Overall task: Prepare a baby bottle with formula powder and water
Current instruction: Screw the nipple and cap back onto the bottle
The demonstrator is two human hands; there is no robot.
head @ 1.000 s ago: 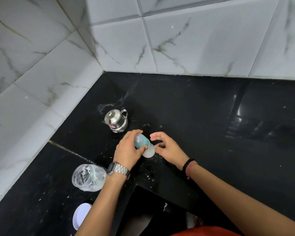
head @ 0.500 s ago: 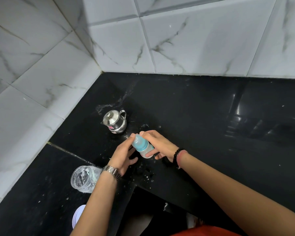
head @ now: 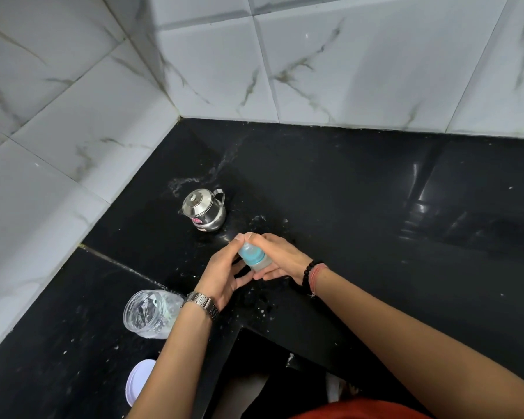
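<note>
Closer-cupped hands — baby bottle (head: 252,257), kettle (head: 204,209) beyond

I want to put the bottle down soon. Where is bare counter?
Bare counter runs right of the hands to the back wall. Crowded on the left: the steel pot, the open jar and its white lid.

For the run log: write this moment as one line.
hands: both on baby bottle | left hand at cap | right hand grips body | steel pot lidded

Black glossy countertop (head: 360,189) (light reflections at right); white marble-veined wall tiles (head: 360,62) meet in corner.
</note>
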